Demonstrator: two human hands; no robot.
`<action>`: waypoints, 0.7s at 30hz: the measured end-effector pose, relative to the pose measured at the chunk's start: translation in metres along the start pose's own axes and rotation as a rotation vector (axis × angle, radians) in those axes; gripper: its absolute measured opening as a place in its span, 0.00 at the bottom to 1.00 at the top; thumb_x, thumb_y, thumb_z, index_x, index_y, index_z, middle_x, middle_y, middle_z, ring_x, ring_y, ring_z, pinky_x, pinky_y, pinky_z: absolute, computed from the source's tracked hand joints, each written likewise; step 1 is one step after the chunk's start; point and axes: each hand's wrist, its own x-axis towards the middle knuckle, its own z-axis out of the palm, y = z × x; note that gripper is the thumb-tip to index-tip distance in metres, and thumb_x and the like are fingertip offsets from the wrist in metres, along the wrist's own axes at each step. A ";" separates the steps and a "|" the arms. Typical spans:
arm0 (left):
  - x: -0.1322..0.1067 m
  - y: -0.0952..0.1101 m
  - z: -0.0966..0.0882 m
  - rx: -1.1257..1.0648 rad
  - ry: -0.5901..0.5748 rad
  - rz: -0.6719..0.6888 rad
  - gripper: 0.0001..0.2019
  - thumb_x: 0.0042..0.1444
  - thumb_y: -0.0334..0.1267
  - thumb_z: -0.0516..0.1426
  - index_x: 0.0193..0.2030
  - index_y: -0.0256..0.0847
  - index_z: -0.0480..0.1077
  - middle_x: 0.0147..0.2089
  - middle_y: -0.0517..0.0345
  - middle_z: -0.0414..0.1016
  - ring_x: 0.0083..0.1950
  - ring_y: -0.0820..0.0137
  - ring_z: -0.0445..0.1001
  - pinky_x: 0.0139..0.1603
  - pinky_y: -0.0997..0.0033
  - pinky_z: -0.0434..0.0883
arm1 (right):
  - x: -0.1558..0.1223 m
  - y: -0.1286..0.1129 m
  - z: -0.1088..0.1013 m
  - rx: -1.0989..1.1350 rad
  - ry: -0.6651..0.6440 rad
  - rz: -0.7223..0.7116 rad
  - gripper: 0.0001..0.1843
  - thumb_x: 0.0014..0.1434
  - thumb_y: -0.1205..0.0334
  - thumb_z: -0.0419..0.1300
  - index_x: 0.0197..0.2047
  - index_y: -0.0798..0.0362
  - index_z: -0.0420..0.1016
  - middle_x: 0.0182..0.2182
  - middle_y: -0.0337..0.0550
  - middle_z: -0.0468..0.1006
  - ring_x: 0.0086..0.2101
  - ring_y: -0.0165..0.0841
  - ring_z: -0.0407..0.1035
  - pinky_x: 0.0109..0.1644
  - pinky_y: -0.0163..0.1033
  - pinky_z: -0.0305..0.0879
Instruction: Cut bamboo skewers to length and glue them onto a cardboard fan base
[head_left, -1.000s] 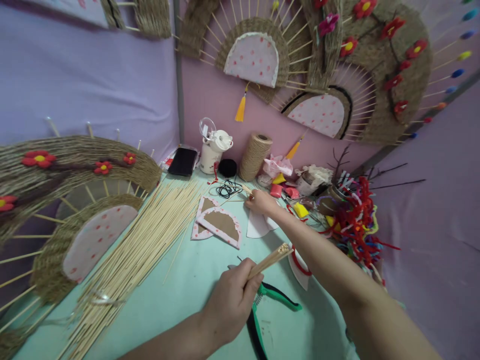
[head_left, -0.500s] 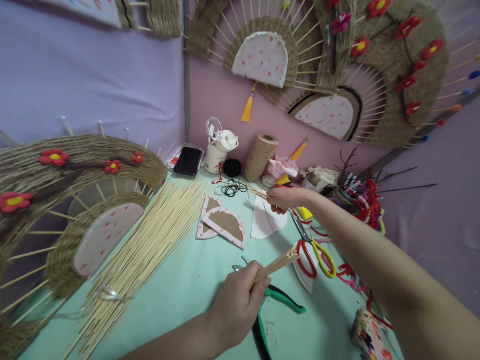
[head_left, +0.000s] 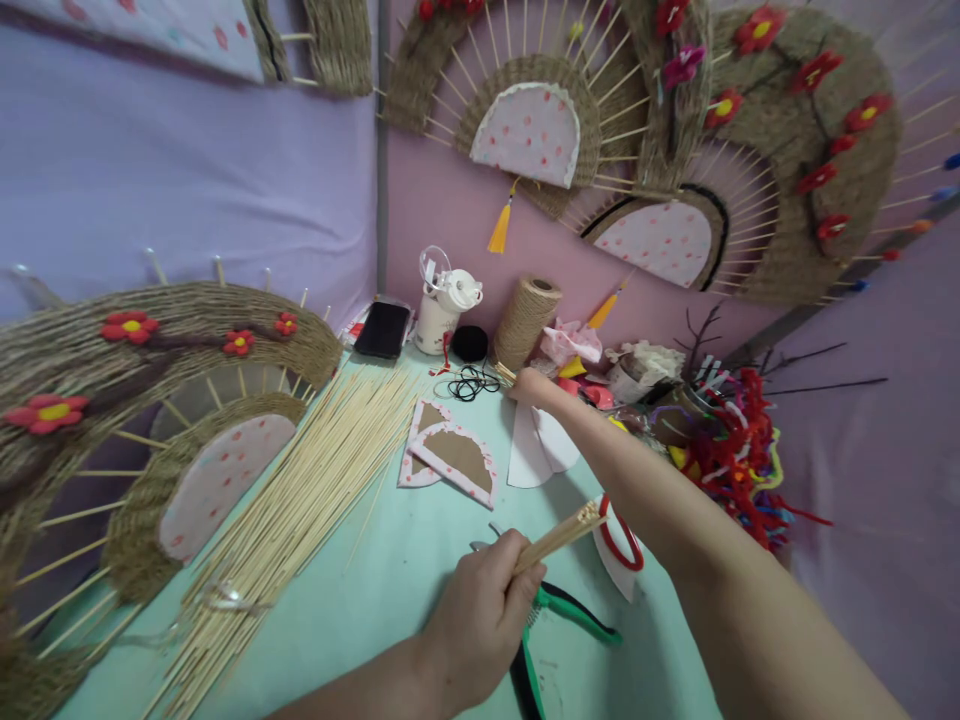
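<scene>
My left hand (head_left: 480,615) is closed around a short bundle of thin wooden sticks (head_left: 562,537), their cut ends pointing up to the right. Beneath that hand lie green-handled pruning shears (head_left: 574,608), partly covered. My right hand (head_left: 534,388) reaches far across the table, its fingers mostly hidden behind the wrist. Light stick ends (head_left: 505,374) poke out of it on the left, close to a tangle of black cord (head_left: 474,383). A white paper cutout (head_left: 529,455) lies just below the right hand. Red-handled scissors (head_left: 622,540) are largely hidden by my right forearm.
Long loose sticks (head_left: 315,480) spread over the left side of the table. Two half-round cardboard pieces (head_left: 457,460) overlap mid-table. Along the back stand a phone (head_left: 383,329), a white bottle (head_left: 442,310) and a twine spool (head_left: 527,322). A twine-woven fan (head_left: 225,480) leans at left.
My right hand has moved left and slightly away, with its sticks, and the forearm now covers most of the scissors. My left hand keeps its hold on the bundle. The view has shifted slightly.
</scene>
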 end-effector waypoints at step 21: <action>0.000 -0.002 0.002 0.000 -0.012 -0.008 0.14 0.65 0.46 0.44 0.30 0.43 0.52 0.25 0.64 0.60 0.28 0.71 0.58 0.30 0.70 0.52 | 0.007 0.044 0.021 -0.077 0.060 -0.055 0.16 0.65 0.56 0.54 0.47 0.60 0.72 0.44 0.53 0.77 0.42 0.37 0.73 0.43 0.41 0.68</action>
